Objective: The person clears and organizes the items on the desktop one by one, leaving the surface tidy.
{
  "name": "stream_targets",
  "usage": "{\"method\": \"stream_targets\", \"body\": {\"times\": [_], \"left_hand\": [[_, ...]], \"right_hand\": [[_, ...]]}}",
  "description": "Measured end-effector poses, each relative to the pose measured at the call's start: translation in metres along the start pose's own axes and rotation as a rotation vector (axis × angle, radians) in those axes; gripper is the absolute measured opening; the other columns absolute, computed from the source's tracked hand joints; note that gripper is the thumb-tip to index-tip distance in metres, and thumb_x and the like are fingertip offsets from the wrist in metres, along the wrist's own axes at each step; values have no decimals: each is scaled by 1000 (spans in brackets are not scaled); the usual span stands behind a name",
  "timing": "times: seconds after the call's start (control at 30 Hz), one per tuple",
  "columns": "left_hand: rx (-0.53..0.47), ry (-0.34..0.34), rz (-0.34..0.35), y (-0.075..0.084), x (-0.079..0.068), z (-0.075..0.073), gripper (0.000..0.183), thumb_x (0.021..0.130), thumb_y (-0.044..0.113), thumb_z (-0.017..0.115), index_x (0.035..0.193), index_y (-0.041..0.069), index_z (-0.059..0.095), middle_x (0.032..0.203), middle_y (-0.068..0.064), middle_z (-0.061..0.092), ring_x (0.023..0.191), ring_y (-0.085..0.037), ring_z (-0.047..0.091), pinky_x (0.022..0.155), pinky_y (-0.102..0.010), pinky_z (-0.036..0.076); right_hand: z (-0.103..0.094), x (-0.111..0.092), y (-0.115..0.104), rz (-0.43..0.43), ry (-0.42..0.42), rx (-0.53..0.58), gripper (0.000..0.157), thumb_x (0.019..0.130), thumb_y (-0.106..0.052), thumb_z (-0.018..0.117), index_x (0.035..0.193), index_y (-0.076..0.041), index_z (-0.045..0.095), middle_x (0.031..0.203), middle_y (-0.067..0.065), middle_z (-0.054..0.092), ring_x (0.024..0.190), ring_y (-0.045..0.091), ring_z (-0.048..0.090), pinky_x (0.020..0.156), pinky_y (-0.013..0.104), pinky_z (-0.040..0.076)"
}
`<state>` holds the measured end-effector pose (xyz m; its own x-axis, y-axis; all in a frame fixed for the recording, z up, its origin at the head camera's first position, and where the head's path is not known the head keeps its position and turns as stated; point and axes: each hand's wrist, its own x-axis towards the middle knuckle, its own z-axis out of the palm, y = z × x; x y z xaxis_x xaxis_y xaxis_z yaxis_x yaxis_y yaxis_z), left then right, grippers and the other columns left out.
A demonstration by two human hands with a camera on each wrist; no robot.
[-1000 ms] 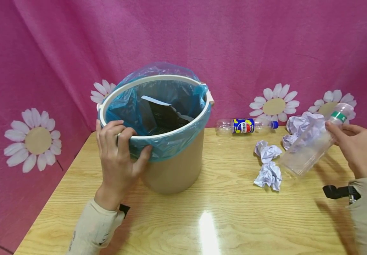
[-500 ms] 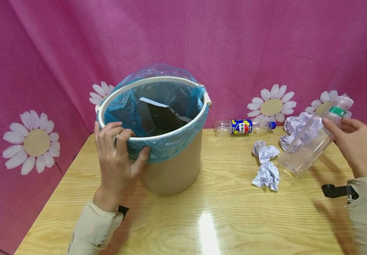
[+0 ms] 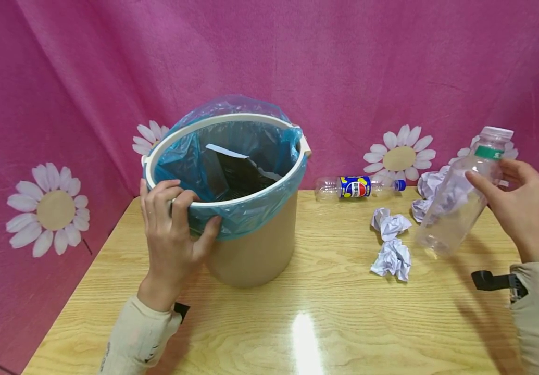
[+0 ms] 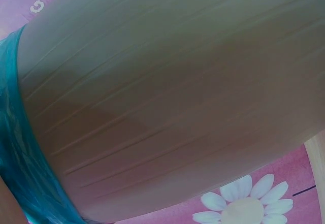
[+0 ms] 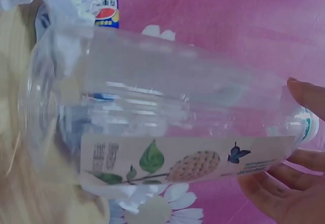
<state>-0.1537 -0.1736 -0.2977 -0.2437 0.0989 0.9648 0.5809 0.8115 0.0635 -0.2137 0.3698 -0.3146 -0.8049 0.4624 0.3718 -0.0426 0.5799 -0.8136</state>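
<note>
My left hand (image 3: pixel 171 234) grips the near-left rim of a beige trash bin (image 3: pixel 260 255), fingers over the white rim and thumb outside. A blue bag (image 3: pixel 238 221) lines the bin and folds over its edge. Inside lie dark and white pieces of rubbish (image 3: pixel 238 169). The left wrist view is filled by the bin's ribbed wall (image 4: pixel 177 92). At the right, my right hand (image 3: pixel 527 208) holds a clear plastic bottle (image 3: pixel 454 205) near its neck, tilted with its white cap up. In the right wrist view, its label (image 5: pixel 188 163) shows leaves and a butterfly.
Several crumpled white papers (image 3: pixel 393 258) lie on the wooden table (image 3: pixel 344 323) left of and behind the held bottle. Against the back lies another clear bottle (image 3: pixel 355 186) with a blue label and cap. Pink cloth (image 3: pixel 335 62) with daisies hangs behind.
The clear bottle in my right hand has swung more upright, its cap rising and shifting slightly left. My left hand stays on the bin's rim.
</note>
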Motion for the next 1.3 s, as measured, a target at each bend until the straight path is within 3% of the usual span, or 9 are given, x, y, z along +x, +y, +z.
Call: {"method": "stream_targets", "body": {"times": [0.3, 0.6, 0.87, 1.2, 1.3], "left_hand": [[0, 3, 0, 0, 0, 0, 48, 95, 52, 53, 105, 5, 53, 103, -20, 54, 114, -42, 52, 111, -70, 19], [-1, -4, 1, 0, -1, 0, 48, 95, 52, 53, 106, 5, 53, 103, -20, 54, 114, -42, 52, 111, -70, 19], [0, 2, -1, 0, 0, 0, 49, 95, 53, 53, 105, 5, 53, 103, -20, 54, 114, -41, 51, 111, -70, 19], [-3, 5, -4, 0, 0, 0, 49, 96, 52, 53, 105, 5, 53, 103, -21, 53, 114, -42, 51, 111, -70, 19], [-4, 9, -2, 0, 0, 1, 49, 96, 53, 53, 105, 5, 53, 103, -20, 54, 113, -42, 52, 110, -71, 20]], "right_hand": [[0, -10, -27, -39, -2, 155, 63, 79, -17, 84, 136, -10, 60, 104, -21, 62, 82, -11, 60, 68, 3, 45], [2, -20, -42, -95, -17, 103, 62, 78, -20, 85, 136, -17, 61, 110, -20, 61, 83, -10, 58, 75, 3, 42], [-1, -23, -48, -102, -39, 62, 71, 79, -23, 85, 142, -11, 54, 115, -15, 57, 85, -10, 55, 72, 1, 42], [1, -34, -66, -131, -21, 162, 64, 78, -14, 84, 137, -14, 59, 116, -14, 54, 103, 0, 58, 87, 6, 45], [0, -37, -72, -132, -15, 192, 62, 78, -11, 84, 135, -13, 60, 115, -13, 56, 100, -1, 60, 86, 6, 46]]}}
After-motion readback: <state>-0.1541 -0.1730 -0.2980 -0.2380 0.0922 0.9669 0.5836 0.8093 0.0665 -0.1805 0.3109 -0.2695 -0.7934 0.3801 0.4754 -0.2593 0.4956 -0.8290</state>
